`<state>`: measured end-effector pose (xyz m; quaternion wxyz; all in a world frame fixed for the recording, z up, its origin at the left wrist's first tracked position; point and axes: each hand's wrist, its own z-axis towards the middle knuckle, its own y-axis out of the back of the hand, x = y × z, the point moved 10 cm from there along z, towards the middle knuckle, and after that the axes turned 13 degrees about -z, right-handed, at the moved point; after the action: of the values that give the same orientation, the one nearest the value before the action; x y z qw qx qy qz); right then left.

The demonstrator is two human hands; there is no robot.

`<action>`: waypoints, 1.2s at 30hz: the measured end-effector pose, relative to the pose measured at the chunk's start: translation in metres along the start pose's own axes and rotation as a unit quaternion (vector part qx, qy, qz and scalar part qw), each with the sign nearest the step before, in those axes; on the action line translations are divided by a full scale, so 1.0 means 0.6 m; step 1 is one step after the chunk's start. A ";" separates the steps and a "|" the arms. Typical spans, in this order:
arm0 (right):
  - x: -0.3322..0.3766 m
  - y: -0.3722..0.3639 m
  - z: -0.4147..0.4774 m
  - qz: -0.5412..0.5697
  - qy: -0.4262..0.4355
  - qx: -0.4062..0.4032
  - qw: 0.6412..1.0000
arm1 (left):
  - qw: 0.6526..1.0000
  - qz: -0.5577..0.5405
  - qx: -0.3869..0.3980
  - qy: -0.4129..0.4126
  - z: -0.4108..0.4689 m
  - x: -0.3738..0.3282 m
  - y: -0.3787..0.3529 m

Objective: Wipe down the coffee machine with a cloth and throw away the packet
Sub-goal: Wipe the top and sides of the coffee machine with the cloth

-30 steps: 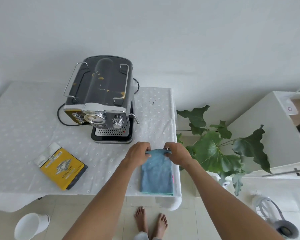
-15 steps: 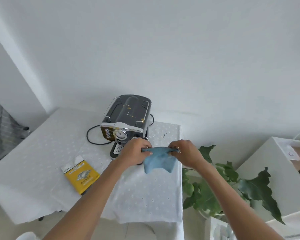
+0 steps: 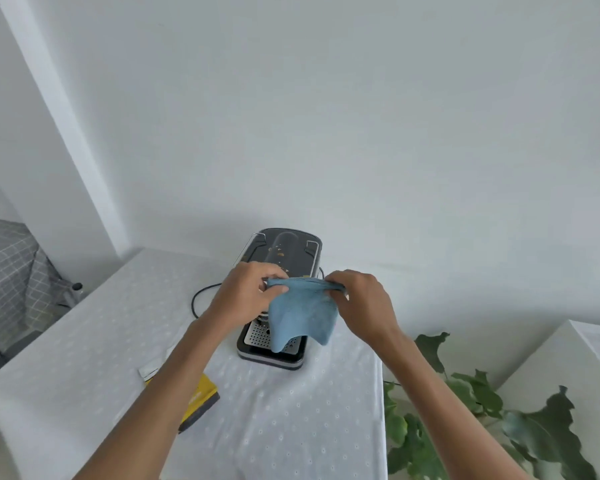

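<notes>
A dark coffee machine with yellowish spots on its top stands on the table. A blue cloth hangs in the air in front of it, covering the machine's front. My left hand pinches the cloth's upper left edge and my right hand pinches its upper right edge. The yellow packet lies flat on the table at the left, partly hidden by my left forearm.
A white dotted tablecloth covers the table. A black cable loops left of the machine. A leafy plant stands off the table's right edge beside a white cabinet. Grey checked fabric is at the far left.
Both hands lifted the cloth off the table's front edge and carried it up in front of the machine. The camera tilted upward toward the wall.
</notes>
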<state>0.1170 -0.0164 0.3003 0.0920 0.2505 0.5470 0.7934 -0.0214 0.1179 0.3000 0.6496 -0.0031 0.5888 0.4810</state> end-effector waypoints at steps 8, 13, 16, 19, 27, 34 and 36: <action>0.059 -0.052 0.080 0.013 -0.024 -0.032 0.999 | 1.000 -0.011 -0.007 -0.028 0.059 0.074 0.073; 0.084 -0.099 0.129 -0.002 -0.043 -0.046 0.998 | 0.998 -0.047 0.014 -0.027 0.111 0.147 0.097; 0.084 -0.115 0.157 -0.015 -0.077 -0.065 0.995 | 0.997 -0.058 0.035 -0.038 0.153 0.169 0.101; 0.080 -0.127 0.178 -0.031 -0.106 -0.077 0.991 | 0.996 -0.060 0.058 -0.043 0.192 0.190 0.093; 0.038 -0.161 0.260 -0.100 -0.164 -0.059 0.980 | 0.996 -0.059 0.055 -0.042 0.290 0.241 0.057; 0.026 -0.197 0.317 -0.094 -0.190 -0.075 0.974 | 0.999 -0.042 0.021 -0.013 0.347 0.305 0.054; 0.066 -0.241 0.301 -0.081 -0.133 -0.026 0.988 | 0.997 -0.068 0.028 0.003 0.322 0.342 0.050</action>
<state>0.1542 0.2042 0.2294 0.2341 0.3061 0.5274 0.7572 0.0750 0.3715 0.2184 0.6786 -0.0260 0.6025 0.4192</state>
